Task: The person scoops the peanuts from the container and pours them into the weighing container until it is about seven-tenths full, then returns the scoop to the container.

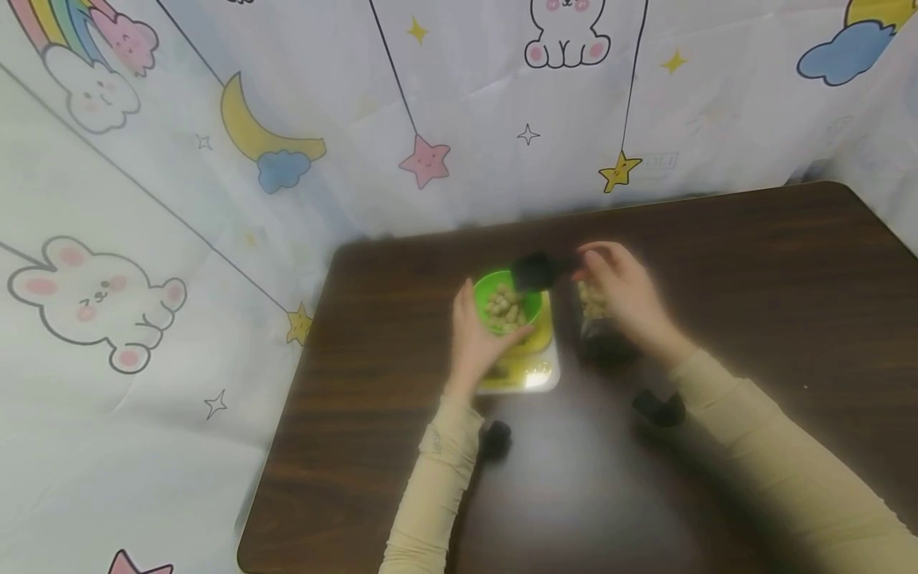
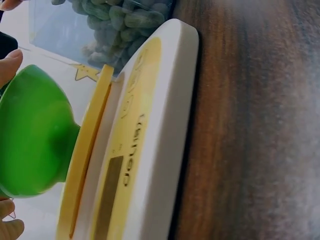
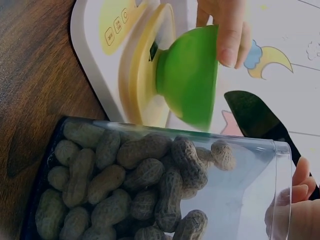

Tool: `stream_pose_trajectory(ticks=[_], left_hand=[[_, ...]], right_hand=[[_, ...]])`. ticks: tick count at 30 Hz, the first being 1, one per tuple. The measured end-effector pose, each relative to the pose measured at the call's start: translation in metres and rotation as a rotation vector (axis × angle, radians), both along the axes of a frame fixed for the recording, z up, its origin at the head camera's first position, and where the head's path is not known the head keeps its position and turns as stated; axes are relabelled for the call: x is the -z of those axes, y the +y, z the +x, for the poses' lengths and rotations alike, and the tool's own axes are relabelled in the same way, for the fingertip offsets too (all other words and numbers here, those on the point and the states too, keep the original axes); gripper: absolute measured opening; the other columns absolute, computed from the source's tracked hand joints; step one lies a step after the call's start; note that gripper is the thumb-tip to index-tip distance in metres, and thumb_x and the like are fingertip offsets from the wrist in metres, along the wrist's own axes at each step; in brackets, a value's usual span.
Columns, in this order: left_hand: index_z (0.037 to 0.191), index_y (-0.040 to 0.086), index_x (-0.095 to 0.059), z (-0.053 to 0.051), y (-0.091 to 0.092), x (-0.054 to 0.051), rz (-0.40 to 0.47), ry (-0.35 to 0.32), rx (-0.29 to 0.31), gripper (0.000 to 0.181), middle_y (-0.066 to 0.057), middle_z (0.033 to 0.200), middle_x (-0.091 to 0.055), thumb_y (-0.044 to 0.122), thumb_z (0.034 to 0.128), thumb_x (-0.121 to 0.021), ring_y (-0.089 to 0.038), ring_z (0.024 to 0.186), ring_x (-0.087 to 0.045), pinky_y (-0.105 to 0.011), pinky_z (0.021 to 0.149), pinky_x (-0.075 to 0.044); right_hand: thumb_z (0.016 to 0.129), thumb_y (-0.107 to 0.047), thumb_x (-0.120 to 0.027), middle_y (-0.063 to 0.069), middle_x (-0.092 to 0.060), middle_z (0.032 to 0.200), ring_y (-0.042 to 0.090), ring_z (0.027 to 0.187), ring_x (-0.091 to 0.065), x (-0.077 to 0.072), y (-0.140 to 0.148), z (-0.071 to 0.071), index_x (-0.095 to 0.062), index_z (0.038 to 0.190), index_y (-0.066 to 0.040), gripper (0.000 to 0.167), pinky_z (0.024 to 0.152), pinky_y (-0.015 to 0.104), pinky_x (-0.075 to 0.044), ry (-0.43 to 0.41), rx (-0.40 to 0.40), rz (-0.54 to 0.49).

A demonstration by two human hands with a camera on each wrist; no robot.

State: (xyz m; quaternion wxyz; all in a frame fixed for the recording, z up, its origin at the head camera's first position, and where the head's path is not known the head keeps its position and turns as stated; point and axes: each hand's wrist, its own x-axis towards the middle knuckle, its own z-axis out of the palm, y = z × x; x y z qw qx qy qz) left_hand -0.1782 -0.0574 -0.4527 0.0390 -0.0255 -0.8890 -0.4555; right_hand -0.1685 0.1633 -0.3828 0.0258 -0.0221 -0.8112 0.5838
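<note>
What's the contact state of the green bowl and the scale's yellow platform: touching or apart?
Touching: in the left wrist view, the green bowl sits with its foot against the yellow platform, no gap visible.

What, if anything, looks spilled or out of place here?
Nothing clearly stands out. The green bowl stands upright on the scale, with peanuts inside, and I see none loose on the table. One pale speck lies on the table's right side, too small to identify.

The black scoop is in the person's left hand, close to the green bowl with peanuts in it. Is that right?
Not quite: the head view shows the right hand holding the black scoop. It is close to the green bowl with peanuts in it.
</note>
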Motion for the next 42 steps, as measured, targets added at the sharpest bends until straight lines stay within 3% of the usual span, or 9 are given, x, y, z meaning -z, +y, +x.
stream_pose_trajectory(ticks=[4,8,12,15,19,25,31,36,42], left_hand=[[0.150,0.030,-0.006,0.000,0.001,-0.005,-0.017,0.015,0.000,0.122,-0.006,0.156,-0.014,0.052,0.0581,-0.083,-0.028,0.141,-0.024,-0.052,0.113,-0.029],[0.150,0.030,-0.007,-0.001,0.004,-0.012,-0.051,0.030,0.001,0.119,-0.005,0.157,-0.012,0.060,0.0591,-0.078,-0.030,0.143,-0.018,-0.053,0.113,-0.025],[0.150,0.029,-0.008,-0.003,0.010,-0.018,-0.058,0.040,0.013,0.115,-0.005,0.157,-0.010,0.058,0.0624,-0.078,-0.029,0.144,-0.015,-0.052,0.114,-0.023],[0.150,0.030,-0.009,-0.004,0.015,-0.022,-0.041,0.042,0.032,0.114,-0.004,0.157,-0.010,0.054,0.0636,-0.079,-0.026,0.144,-0.015,-0.050,0.115,-0.023],[0.150,0.029,-0.007,-0.003,0.020,-0.025,-0.046,0.053,0.083,0.116,-0.002,0.158,-0.008,0.064,0.0622,-0.074,-0.022,0.145,-0.014,-0.047,0.116,-0.023],[0.150,0.029,-0.001,-0.003,0.031,-0.029,-0.116,0.064,0.187,0.119,0.001,0.158,-0.007,0.076,0.0613,-0.064,-0.022,0.144,-0.016,-0.047,0.116,-0.023],[0.147,0.038,0.004,-0.002,0.047,-0.032,-0.153,0.021,0.255,0.116,0.008,0.158,-0.004,0.073,0.0628,-0.066,-0.022,0.146,-0.011,-0.052,0.115,-0.021],[0.148,0.035,0.004,0.002,0.060,-0.030,-0.151,0.031,0.322,0.114,0.006,0.158,-0.004,0.070,0.0660,-0.066,-0.019,0.146,-0.012,-0.048,0.116,-0.023],[0.150,0.027,-0.001,0.007,0.074,-0.030,-0.151,0.091,0.380,0.109,-0.001,0.158,-0.010,0.064,0.0711,-0.067,-0.020,0.144,-0.017,-0.044,0.117,-0.024]], right_hand=[[0.092,-0.056,-0.042,0.009,-0.062,0.101,0.022,0.070,-0.061,-0.001,0.000,0.001,-0.048,0.126,-0.018,0.052,0.057,0.040,-0.058,-0.008,0.002,-0.061],[0.091,-0.056,-0.042,0.012,-0.063,0.101,0.016,0.069,-0.063,-0.001,0.003,0.000,-0.049,0.125,-0.020,0.051,0.060,0.045,-0.058,-0.002,0.034,-0.096],[0.090,-0.056,-0.044,0.004,-0.064,0.094,0.013,0.069,-0.065,-0.004,0.007,-0.001,-0.051,0.123,-0.020,0.049,0.061,0.046,-0.059,0.005,0.081,-0.114],[0.090,-0.056,-0.044,-0.008,-0.064,0.085,0.010,0.073,-0.062,-0.007,0.011,-0.001,-0.052,0.121,-0.021,0.047,0.061,0.033,-0.058,0.021,0.124,-0.099],[0.092,-0.054,-0.043,-0.019,-0.063,0.075,0.010,0.079,-0.054,-0.012,0.016,0.001,-0.054,0.114,-0.025,0.039,0.062,0.022,-0.046,0.056,0.186,-0.084],[0.091,-0.047,-0.051,-0.014,-0.064,0.068,0.009,0.074,-0.054,-0.014,0.026,0.002,-0.058,0.104,-0.023,0.028,0.060,0.020,-0.040,0.137,0.256,-0.303],[0.088,-0.037,-0.061,-0.006,-0.062,0.062,0.010,0.066,-0.054,-0.016,0.040,0.004,-0.060,0.099,-0.014,0.025,0.060,0.018,-0.040,0.252,0.304,-0.529],[0.089,-0.030,-0.063,-0.005,-0.060,0.060,0.008,0.059,-0.053,-0.018,0.051,0.006,-0.061,0.094,-0.013,0.019,0.057,0.017,-0.039,0.282,0.359,-0.577],[0.089,-0.026,-0.062,-0.005,-0.060,0.058,0.007,0.057,-0.054,-0.017,0.058,0.007,-0.061,0.091,-0.012,0.014,0.056,0.015,-0.041,0.260,0.345,-0.608]])
